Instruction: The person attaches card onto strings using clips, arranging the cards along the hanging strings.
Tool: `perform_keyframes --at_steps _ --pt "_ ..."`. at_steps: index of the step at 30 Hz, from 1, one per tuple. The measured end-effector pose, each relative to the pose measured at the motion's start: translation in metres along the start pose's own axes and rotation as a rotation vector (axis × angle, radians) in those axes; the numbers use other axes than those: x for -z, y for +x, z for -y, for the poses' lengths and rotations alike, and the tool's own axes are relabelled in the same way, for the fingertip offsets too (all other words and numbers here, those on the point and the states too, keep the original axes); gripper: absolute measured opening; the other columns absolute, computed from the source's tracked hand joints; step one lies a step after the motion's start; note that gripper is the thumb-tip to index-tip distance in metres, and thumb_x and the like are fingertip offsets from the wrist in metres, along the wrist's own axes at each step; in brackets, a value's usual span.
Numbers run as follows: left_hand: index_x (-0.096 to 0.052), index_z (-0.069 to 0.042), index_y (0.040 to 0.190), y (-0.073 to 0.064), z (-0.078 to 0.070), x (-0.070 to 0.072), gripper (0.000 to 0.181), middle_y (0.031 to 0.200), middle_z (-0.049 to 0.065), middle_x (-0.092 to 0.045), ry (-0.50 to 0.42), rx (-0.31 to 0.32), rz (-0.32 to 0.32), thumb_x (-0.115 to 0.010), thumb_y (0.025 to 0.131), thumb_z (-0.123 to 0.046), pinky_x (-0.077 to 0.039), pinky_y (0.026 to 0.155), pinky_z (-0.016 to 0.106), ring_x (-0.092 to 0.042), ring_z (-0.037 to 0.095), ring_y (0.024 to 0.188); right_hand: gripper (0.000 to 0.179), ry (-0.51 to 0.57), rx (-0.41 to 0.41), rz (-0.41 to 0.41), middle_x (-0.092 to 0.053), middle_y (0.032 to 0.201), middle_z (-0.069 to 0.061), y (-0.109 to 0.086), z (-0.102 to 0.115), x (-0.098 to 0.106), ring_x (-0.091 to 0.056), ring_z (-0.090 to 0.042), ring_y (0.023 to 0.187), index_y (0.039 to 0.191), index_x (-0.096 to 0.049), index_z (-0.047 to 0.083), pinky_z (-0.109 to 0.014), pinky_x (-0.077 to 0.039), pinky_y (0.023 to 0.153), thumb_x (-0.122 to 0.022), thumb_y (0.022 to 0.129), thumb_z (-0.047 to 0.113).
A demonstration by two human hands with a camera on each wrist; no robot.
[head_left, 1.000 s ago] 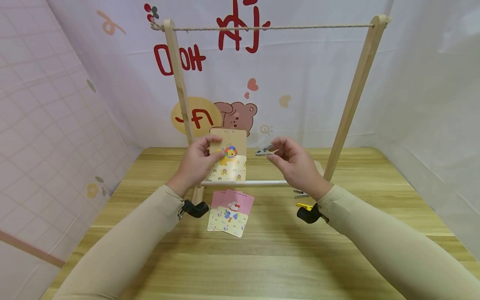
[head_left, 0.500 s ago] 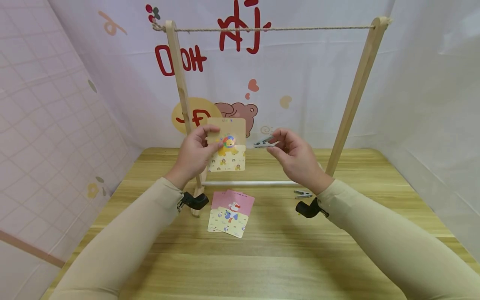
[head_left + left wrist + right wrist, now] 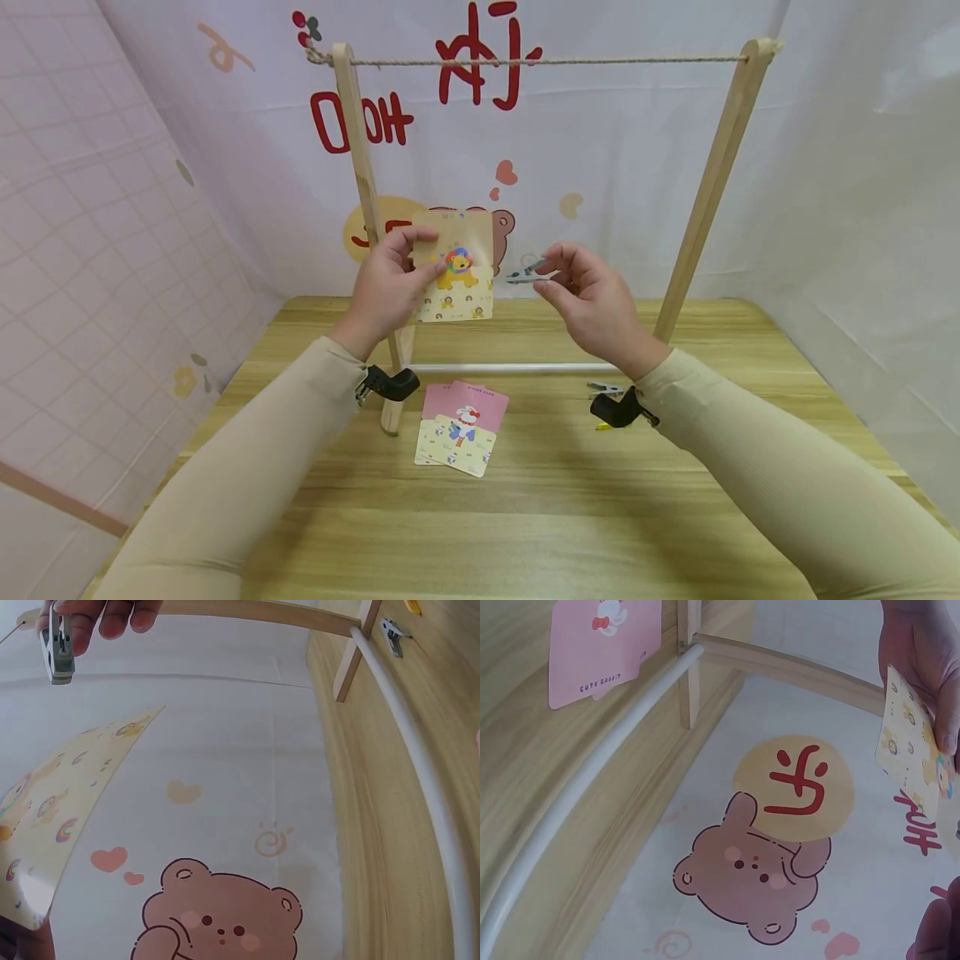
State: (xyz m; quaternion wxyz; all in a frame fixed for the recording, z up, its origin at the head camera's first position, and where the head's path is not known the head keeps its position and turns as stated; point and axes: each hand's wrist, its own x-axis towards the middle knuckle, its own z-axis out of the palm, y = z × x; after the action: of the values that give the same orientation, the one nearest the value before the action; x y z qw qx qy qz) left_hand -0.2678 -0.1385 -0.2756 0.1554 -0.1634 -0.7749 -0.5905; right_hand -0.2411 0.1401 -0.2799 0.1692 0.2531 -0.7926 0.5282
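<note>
My left hand (image 3: 386, 287) pinches a tan and cream card (image 3: 465, 292) with a lion print by its left edge, thumb in front. The card is upright in the air, below the twine (image 3: 555, 61). To its right, my right hand (image 3: 596, 304) pinches a grey clothespin (image 3: 527, 272) between thumb and fingertips, its nose toward the card but apart from it. In the left wrist view the clothespin (image 3: 60, 649) hangs at the top left, and the card (image 3: 67, 802) curves below it. The right wrist view shows the card (image 3: 907, 739) and left hand at the right edge.
Pink rabbit cards (image 3: 461, 429) overlap on the wooden table (image 3: 480, 533). Another grey clothespin (image 3: 604, 388) and a partly hidden yellow thing (image 3: 603, 427) lie near the right wrist. Wooden posts (image 3: 712, 183) carry the twine, with a white bar (image 3: 510, 367) low between them.
Both hands have risen, taking the lion card and the grey clothespin up with them. The gap between card and clothespin looks slightly smaller. The rabbit cards have stayed in place.
</note>
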Motion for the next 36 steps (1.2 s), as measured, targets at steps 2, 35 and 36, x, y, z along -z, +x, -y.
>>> perform_keyframes --at_steps 2,35,36 --pt "-0.065 -0.012 0.132 0.002 -0.002 0.001 0.036 0.125 0.006 -0.070 -0.006 -0.001 -0.006 -0.075 0.098 -0.007 -0.054 0.068 0.020 -0.060 0.019 0.078 0.023 -0.005 0.000 -0.001 -0.071 0.111 -0.013 0.001 0.002 0.001 -0.065 -0.009 0.086 0.122 -0.061 0.000 -0.018 -0.050 0.073 -0.068 0.100 0.001" --pt "-0.062 -0.015 0.130 0.024 -0.034 0.012 0.033 0.118 0.006 -0.068 -0.138 -0.054 -0.028 -0.071 0.100 -0.006 -0.064 0.078 0.027 -0.073 0.018 0.093 0.022 -0.018 0.143 -0.086 -0.071 0.103 0.002 0.050 0.052 0.005 -0.059 -0.011 0.075 0.123 -0.061 0.001 -0.021 -0.046 0.069 -0.068 0.102 0.007" --pt "-0.062 -0.015 0.130 0.024 -0.036 0.013 0.033 0.120 0.007 -0.068 -0.138 -0.055 -0.029 -0.071 0.100 -0.007 -0.064 0.078 0.028 -0.073 0.018 0.094 0.022 -0.020 0.148 -0.090 -0.071 0.103 0.001 0.052 0.054 0.005 -0.059 -0.011 0.074 0.122 -0.061 0.001 -0.021 -0.046 0.069 -0.068 0.102 0.007"
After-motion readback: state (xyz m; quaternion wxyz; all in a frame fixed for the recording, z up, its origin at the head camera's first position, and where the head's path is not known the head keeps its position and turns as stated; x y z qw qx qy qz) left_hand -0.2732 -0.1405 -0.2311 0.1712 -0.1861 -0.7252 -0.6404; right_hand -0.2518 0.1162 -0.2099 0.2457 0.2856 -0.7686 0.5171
